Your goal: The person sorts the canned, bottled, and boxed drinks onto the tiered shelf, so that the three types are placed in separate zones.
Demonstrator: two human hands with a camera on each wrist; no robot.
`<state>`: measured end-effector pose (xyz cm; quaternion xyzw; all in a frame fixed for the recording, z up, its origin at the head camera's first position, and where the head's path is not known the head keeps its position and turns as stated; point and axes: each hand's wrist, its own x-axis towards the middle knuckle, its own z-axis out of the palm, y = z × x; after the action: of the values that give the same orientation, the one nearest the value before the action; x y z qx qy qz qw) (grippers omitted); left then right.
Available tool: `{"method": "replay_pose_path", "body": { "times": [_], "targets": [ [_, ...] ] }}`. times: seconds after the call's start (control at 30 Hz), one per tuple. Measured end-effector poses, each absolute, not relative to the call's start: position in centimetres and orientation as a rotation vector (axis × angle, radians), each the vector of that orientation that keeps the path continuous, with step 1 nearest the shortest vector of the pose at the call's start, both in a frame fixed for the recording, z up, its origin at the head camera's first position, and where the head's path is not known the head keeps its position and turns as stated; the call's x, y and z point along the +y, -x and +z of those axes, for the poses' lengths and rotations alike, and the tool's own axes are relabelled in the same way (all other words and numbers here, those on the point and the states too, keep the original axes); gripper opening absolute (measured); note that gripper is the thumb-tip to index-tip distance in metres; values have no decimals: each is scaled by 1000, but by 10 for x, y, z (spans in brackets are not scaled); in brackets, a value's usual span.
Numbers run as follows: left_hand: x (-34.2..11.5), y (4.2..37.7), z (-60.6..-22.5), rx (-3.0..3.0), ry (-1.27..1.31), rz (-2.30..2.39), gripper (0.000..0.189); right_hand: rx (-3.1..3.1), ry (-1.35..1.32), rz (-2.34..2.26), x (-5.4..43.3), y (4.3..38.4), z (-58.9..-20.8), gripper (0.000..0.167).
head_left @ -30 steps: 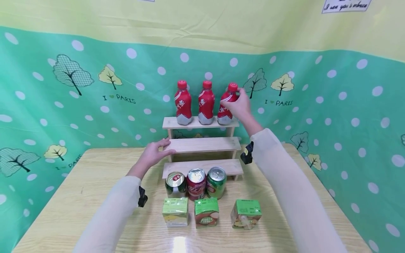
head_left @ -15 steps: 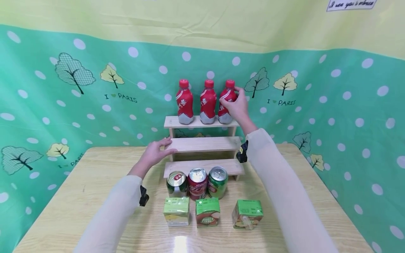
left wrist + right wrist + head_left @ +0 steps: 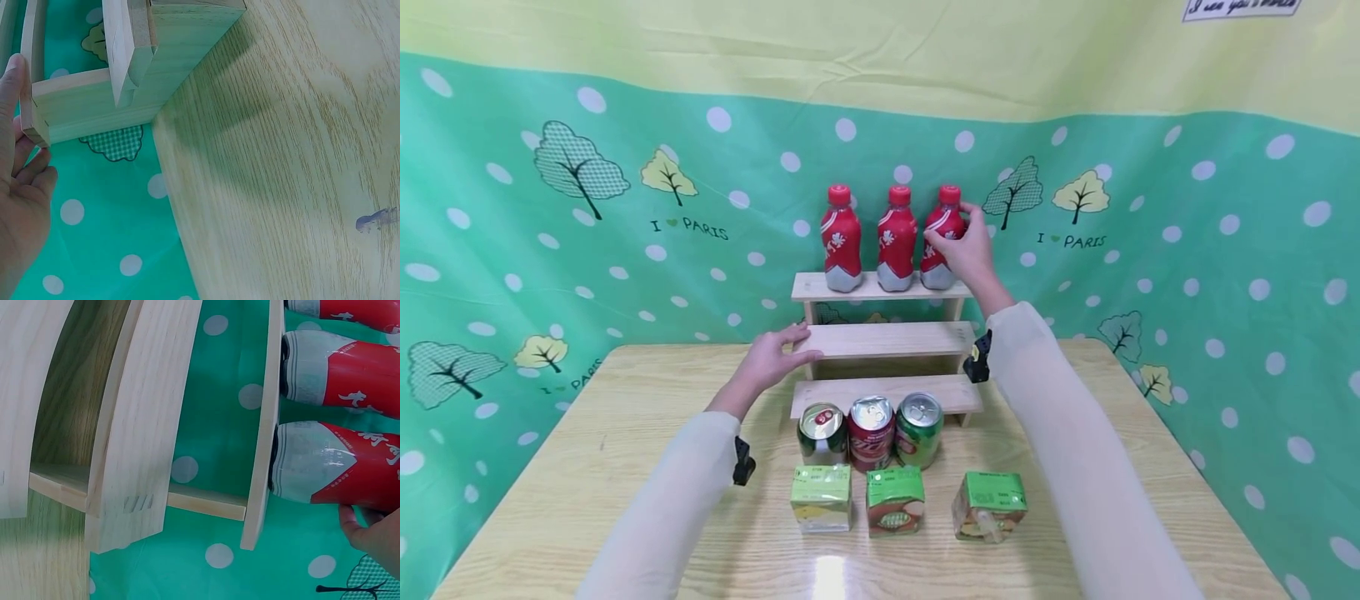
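Note:
Three red-capped bottles stand in a row on the top board of a three-step wooden display rack. My right hand holds the rightmost bottle around its red label, thumb on the left and fingers on the right. That bottle is upright, its base at the top board in the right wrist view. Beside it are the middle bottle and the left bottle. My left hand grips the left end of the middle board. In the left wrist view, the thumb lies along the board and the fingers curl beneath.
Three drink cans, dark green, red and green, stand before the lowest board. Nearer are three small green-topped drink cartons, the right one set apart. A green dotted cloth hangs behind the wooden table.
The rightmost bottle was tilted to the right a second ago and now stands upright, my right hand still around it. My left hand keeps its grip on the rack. The head view shifts slightly.

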<state>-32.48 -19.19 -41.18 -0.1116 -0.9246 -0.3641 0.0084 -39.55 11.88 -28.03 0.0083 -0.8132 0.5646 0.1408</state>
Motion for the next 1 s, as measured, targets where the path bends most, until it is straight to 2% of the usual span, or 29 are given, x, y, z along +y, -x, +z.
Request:
{"method": "replay_pose_path", "body": {
  "times": [0.6, 1.0],
  "targets": [
    [-192, 324, -411, -2910, 340, -1142, 74, -2405, -118, 1565, 133, 375, -280, 73],
    [-192, 323, -410, -2910, 338, -1141, 73, -2472, -195, 1517, 145, 349, -301, 70]
  ]
}}
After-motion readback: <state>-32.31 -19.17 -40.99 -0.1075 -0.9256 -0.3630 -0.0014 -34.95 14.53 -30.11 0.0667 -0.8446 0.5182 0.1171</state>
